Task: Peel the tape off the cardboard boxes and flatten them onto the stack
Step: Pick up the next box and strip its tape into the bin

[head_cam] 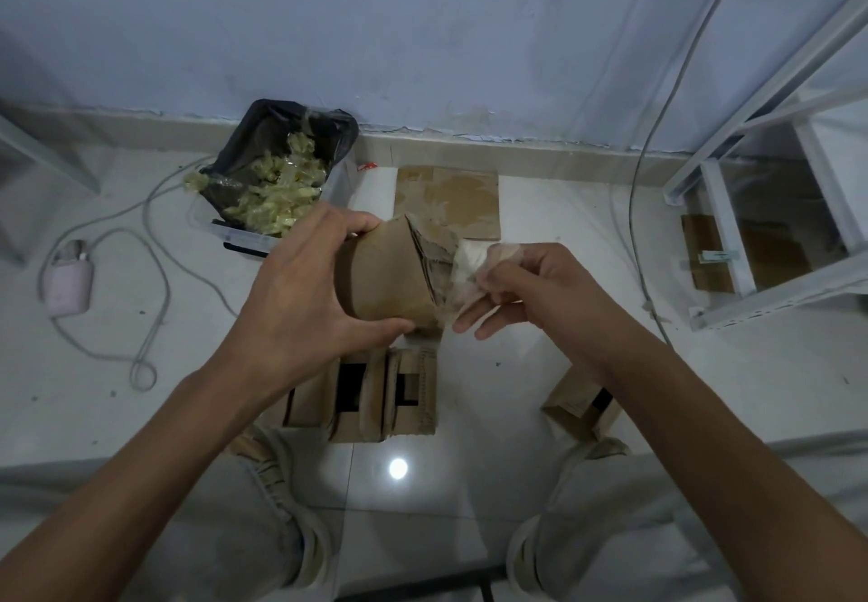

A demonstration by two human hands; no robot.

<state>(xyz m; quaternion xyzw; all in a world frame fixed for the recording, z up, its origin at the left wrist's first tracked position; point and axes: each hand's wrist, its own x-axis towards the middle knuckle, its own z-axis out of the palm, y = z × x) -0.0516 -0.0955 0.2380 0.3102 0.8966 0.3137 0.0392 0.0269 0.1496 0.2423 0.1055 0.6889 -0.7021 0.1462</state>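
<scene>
Cardboard box (390, 272) is being clamped by the left hand (300, 291) while the right hand (526, 291) is pinching half-peeled tape (462, 263), which risks tearing if jerked.

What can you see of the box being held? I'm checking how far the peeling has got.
The cardboard box is small, plain brown and held above the floor. The left hand has its grip round it, thumb below, fingers over the top. Its right end is torn and rough where clear tape is partly peeled; the right hand pinches that tape.
</scene>
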